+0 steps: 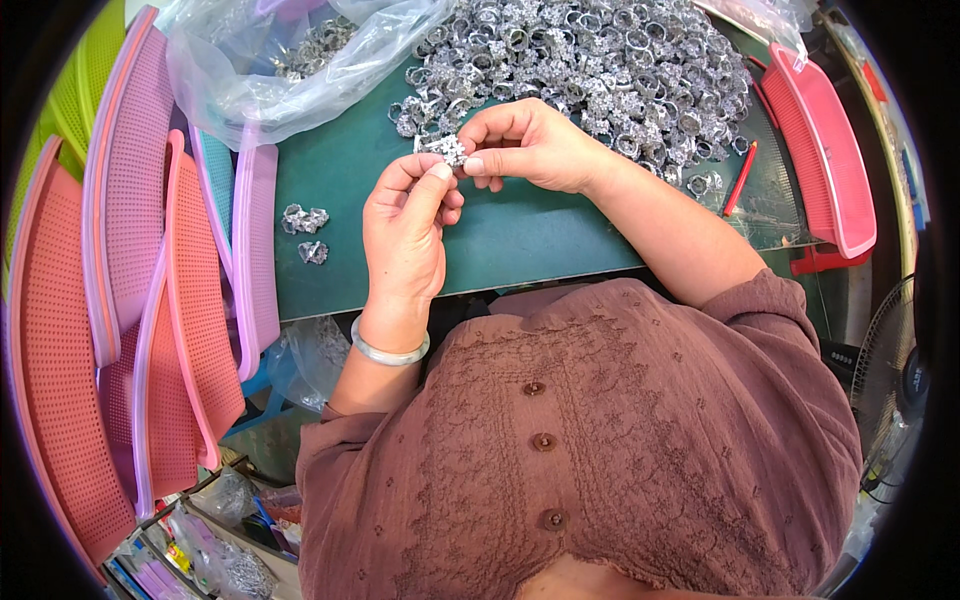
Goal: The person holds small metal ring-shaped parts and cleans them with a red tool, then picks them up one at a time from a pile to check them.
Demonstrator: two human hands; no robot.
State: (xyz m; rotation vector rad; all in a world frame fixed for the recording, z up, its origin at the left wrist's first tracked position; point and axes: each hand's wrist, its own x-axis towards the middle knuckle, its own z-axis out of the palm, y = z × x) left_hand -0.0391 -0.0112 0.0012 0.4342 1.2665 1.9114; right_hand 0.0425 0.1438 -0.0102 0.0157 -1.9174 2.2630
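Silvery metal ring cluster sits pinched between both hands above the green worktop. Judging by the scene, little is finished: three small silvery pieces lie apart at left, while a big heap of silvery rings remains. Left hand rises upright, fingers closed on the cluster; right hand curls in, fingers pinching it too.
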